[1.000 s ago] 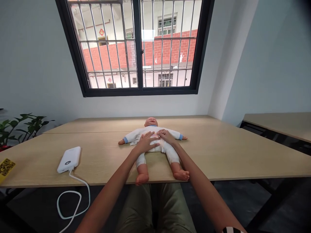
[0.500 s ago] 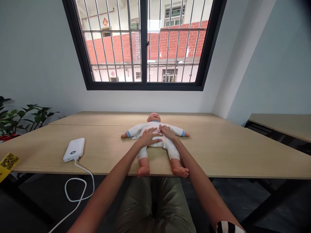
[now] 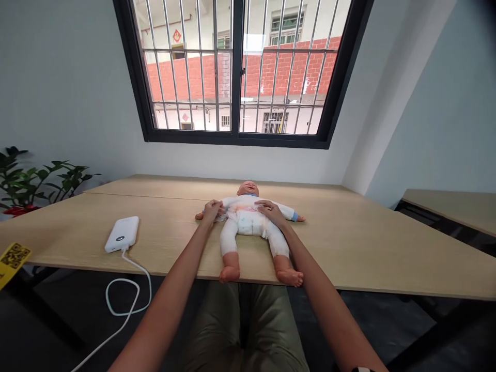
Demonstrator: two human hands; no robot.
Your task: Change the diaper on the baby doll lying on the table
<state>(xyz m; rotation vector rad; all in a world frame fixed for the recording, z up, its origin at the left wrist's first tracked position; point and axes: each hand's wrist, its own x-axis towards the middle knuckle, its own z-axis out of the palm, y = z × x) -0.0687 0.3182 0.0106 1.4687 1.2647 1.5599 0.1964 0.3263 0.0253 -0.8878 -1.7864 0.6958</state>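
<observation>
A baby doll [image 3: 248, 188] in a white suit with blue cuffs lies on its back on the table, feet toward me. Around its hips is a white diaper [image 3: 250, 225], its front panel showing and a frilly side edge sticking out at the left. My left hand [image 3: 213, 211] is closed at that side edge, over the doll's arm, fingertips pinched together; the pinched part is mostly hidden. Across the diaper's waist on the right, my right hand [image 3: 271, 213] lies with its fingers stretched out, touching the doll's belly.
A white power bank [image 3: 122, 234] with a white cable [image 3: 135, 266] lies at the left, the cable hanging over the front edge. Beyond it are a potted plant [image 3: 58, 178] and a yellow QR tag [image 3: 14, 258]. Another table [image 3: 449, 209] stands at the right.
My left hand has moved left from the middle of the diaper to its side edge and its fingers have closed. My right hand stays on the waist. The view has shifted slightly.
</observation>
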